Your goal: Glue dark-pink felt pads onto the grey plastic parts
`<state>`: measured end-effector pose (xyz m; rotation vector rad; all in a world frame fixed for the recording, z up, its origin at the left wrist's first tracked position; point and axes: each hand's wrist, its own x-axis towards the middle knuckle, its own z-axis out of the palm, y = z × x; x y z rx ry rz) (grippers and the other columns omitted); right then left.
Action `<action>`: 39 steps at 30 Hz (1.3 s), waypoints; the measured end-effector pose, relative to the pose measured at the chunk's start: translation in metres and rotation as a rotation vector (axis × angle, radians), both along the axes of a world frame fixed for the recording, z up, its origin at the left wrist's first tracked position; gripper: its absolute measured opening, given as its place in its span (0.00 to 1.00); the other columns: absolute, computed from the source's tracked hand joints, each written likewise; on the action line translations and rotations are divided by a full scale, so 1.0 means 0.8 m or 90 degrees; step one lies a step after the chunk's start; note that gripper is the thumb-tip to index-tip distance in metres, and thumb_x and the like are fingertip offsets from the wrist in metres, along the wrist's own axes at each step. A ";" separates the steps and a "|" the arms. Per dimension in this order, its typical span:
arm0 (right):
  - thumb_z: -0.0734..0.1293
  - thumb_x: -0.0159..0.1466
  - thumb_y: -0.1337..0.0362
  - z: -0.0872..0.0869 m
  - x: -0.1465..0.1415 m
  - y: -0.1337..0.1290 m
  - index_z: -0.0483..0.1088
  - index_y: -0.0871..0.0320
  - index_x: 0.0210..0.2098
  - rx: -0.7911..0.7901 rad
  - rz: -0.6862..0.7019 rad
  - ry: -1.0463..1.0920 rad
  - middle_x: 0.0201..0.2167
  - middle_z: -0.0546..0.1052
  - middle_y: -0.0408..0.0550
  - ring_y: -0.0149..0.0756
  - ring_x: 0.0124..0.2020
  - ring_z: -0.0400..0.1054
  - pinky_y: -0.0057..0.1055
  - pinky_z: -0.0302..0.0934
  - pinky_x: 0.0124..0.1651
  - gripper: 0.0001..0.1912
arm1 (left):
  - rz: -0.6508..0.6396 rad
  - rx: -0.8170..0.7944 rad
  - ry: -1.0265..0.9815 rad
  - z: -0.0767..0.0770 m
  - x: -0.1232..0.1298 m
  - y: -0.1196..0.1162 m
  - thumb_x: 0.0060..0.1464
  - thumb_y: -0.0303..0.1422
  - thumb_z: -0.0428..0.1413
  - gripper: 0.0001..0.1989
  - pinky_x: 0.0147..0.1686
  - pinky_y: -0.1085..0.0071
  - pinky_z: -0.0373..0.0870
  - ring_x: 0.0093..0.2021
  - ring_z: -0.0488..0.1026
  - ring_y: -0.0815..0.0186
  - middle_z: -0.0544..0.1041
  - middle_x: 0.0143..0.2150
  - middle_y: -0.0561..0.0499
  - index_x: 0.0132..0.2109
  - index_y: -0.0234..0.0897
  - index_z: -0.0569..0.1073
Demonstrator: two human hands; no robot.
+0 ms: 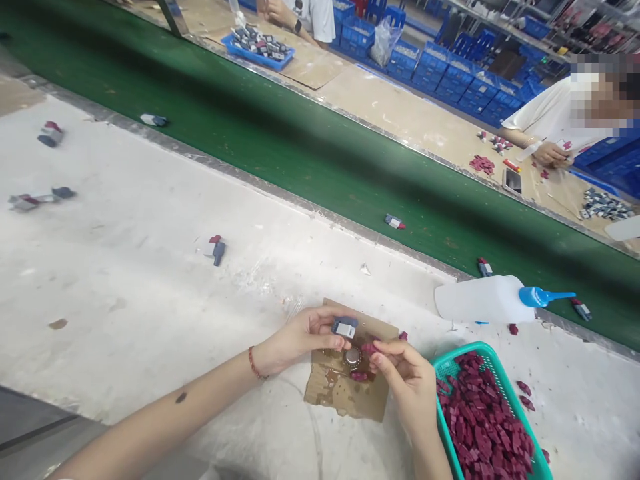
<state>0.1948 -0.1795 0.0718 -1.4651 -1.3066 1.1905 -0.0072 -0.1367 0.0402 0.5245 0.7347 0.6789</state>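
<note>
My left hand point(317, 333) grips a small dark blue and white plastic part point(345, 327) between thumb and fingers. Close to its right, my right hand point(403, 370) pinches a small maroon piece point(369, 349) with thumb and index finger. The two pieces are apart. Beneath both hands lies a stained cardboard sheet point(350, 400). On it sit a round cap-like disc point(352, 358) and another maroon piece point(359, 377). Right of my right hand, a green basket point(510, 383) holds a heap of maroon pieces point(483, 420).
A white squeeze bottle point(483, 299) with a blue nozzle lies beside the basket. Assembled parts, one of them a blue-white-maroon part point(215, 249), lie on the white table. Several more ride the green conveyor belt point(310, 160). Across it, a person point(555, 133) handles parts.
</note>
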 end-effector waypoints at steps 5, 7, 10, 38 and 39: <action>0.73 0.59 0.57 0.000 -0.009 0.004 0.80 0.56 0.32 0.032 -0.041 0.016 0.26 0.82 0.49 0.36 0.25 0.76 0.30 0.73 0.29 0.09 | -0.033 0.122 0.064 -0.002 0.002 -0.003 0.46 0.51 0.65 0.24 0.30 0.72 0.68 0.27 0.72 0.69 0.77 0.28 0.52 0.37 0.34 0.76; 0.73 0.59 0.58 0.000 -0.012 0.005 0.80 0.56 0.31 0.067 -0.043 0.011 0.27 0.82 0.49 0.36 0.26 0.75 0.30 0.72 0.30 0.07 | -0.059 0.179 0.106 -0.001 0.001 -0.004 0.51 0.55 0.59 0.26 0.28 0.72 0.65 0.25 0.69 0.69 0.74 0.25 0.52 0.31 0.34 0.73; 0.73 0.60 0.60 -0.003 -0.016 0.005 0.80 0.55 0.31 0.092 -0.038 0.022 0.28 0.82 0.49 0.37 0.27 0.75 0.31 0.72 0.30 0.06 | -0.088 0.245 0.159 -0.002 0.000 -0.006 0.56 0.58 0.51 0.29 0.26 0.72 0.60 0.22 0.64 0.70 0.67 0.21 0.54 0.26 0.35 0.68; 0.66 0.65 0.62 -0.011 -0.023 -0.004 0.78 0.56 0.39 0.061 0.023 -0.064 0.33 0.83 0.49 0.37 0.30 0.78 0.28 0.72 0.29 0.09 | -0.089 0.537 0.387 0.009 0.002 -0.014 0.64 0.44 0.47 0.20 0.30 0.71 0.63 0.28 0.66 0.65 0.70 0.26 0.52 0.29 0.37 0.70; 0.66 0.65 0.63 -0.008 -0.020 -0.005 0.78 0.56 0.41 0.085 0.017 -0.094 0.34 0.83 0.49 0.37 0.31 0.78 0.28 0.72 0.31 0.09 | -0.081 0.529 0.399 0.011 0.002 -0.011 0.64 0.44 0.48 0.19 0.31 0.70 0.65 0.30 0.69 0.64 0.73 0.28 0.51 0.31 0.37 0.73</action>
